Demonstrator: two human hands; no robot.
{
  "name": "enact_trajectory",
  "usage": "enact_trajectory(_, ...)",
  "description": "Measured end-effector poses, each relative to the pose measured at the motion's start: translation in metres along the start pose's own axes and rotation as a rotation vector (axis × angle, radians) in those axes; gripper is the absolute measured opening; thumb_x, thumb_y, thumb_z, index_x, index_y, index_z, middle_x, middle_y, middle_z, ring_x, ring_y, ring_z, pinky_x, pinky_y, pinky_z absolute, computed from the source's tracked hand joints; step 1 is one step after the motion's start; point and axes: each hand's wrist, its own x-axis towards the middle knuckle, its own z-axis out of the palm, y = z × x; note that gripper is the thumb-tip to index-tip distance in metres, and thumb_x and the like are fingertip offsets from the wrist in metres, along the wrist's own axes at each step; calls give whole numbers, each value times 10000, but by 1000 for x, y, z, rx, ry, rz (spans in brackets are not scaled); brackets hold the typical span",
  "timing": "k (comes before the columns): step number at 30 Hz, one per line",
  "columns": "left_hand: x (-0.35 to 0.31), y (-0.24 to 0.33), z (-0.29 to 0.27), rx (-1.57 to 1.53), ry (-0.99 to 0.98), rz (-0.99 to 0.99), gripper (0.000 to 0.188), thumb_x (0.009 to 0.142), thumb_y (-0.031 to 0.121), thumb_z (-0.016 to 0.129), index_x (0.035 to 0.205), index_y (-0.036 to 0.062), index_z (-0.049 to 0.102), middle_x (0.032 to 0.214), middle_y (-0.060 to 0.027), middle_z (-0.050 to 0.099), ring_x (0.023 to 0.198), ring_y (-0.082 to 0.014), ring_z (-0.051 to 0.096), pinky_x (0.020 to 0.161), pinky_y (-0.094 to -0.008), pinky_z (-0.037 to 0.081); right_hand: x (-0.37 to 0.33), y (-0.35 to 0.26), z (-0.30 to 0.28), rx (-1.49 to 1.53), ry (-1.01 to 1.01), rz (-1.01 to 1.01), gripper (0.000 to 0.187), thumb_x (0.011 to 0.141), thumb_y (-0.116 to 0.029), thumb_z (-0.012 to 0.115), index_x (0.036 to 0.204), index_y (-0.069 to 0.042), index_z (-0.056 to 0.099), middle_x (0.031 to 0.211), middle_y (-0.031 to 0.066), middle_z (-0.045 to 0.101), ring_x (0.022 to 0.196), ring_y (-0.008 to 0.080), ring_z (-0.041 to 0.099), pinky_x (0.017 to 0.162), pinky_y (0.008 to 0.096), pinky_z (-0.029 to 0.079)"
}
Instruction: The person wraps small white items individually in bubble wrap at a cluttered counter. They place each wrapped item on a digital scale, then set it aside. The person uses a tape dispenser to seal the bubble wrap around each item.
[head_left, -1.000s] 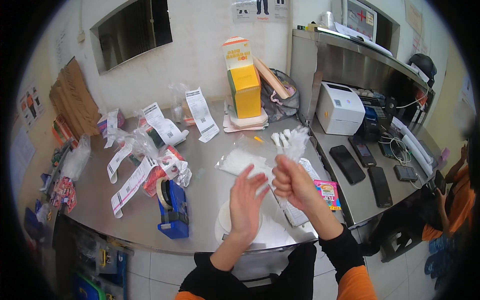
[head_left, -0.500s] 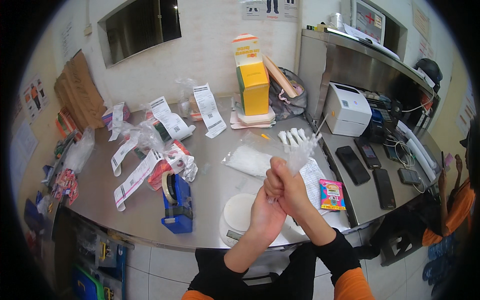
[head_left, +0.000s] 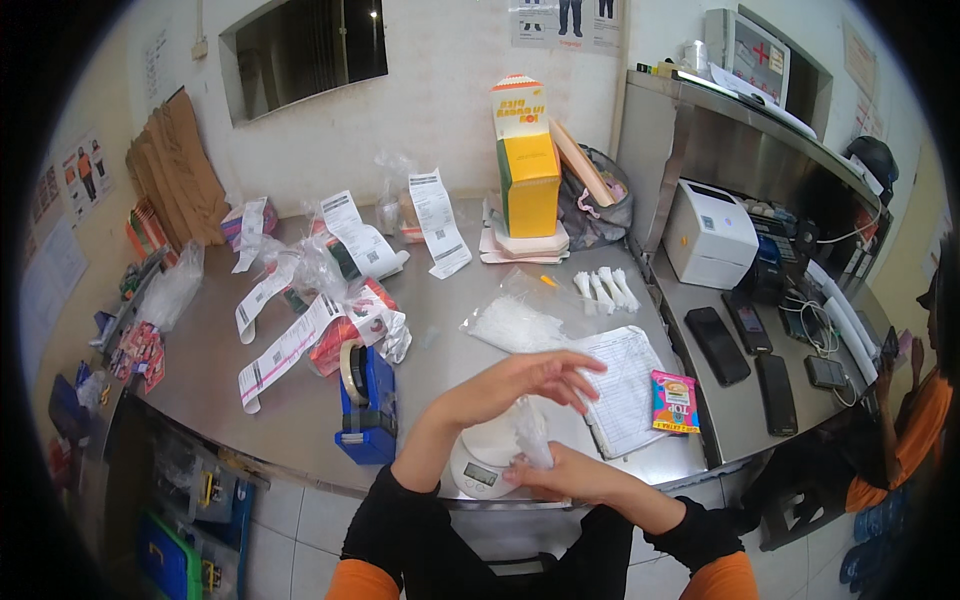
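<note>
My right hand (head_left: pixel 562 474) is closed around the lower part of a small clear plastic bag (head_left: pixel 533 436) with whitish contents, close to the table's front edge. My left hand (head_left: pixel 525 385) hovers above it, empty, with its fingers apart. Beneath both hands lies a round white kitchen scale (head_left: pixel 480 470), partly hidden by them. Beyond the hands, a larger clear bag of white granules (head_left: pixel 518 322) rests on the steel table (head_left: pixel 440 345). Several tied small white bags (head_left: pixel 605 290) lie in a row to its right.
A written sheet (head_left: pixel 625 375) and a pink snack packet (head_left: pixel 675 402) lie at right. A blue tape dispenser (head_left: pixel 368 410) stands left of the scale, with receipt-tagged parcels (head_left: pixel 340 330) behind it. Phones (head_left: pixel 717 345) and a white printer (head_left: pixel 710 235) occupy the right counter. Another person (head_left: pixel 900 440) sits far right.
My hands have come apart: the left let go of the bag and opened above. The right has lowered the bag toward the scale and the table's front edge. The view has shifted slightly.
</note>
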Motion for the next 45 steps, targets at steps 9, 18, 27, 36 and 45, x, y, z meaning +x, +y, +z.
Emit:
enact_trajectory(9,14,-34,-4,-247,363,12,514,962,409,324,1179,-15,519,1125,-178,593,1058,-240,570,967,-371,403,46,-7,-61,-2,198,-86,349,809,-412,647,814,-71,572,595,-23,447,494,75,405,446,236,286)
enact_trajectory(18,17,-12,7,604,119,-16,337,923,189,408,1151,7,577,1089,-149,616,1036,-254,571,960,-354,386,40,-14,-56,-435,313,-333,476,831,-357,625,1089,38,562,978,166,620,967,239,587,836,360,444)
enact_trajectory(27,17,-21,0,482,242,261,344,953,241,387,1151,34,579,1105,-142,607,1053,-262,551,969,-350,356,32,-17,-57,-352,295,-253,340,846,-283,637,1053,-27,555,779,84,575,734,172,567,640,296,435)
enact_trajectory(36,-8,-26,1,677,230,45,302,956,197,359,977,-19,569,922,-180,587,870,-321,572,800,-345,434,16,-31,-60,25,-49,-90,215,828,-220,672,825,-100,494,644,-48,419,497,38,350,436,215,248)
enact_trajectory(45,-39,-19,19,932,685,-53,149,928,131,403,953,13,491,820,-221,553,769,-400,545,734,-420,411,26,-24,-43,332,526,-450,200,850,-157,619,746,-102,458,632,-73,406,517,16,334,451,201,264)
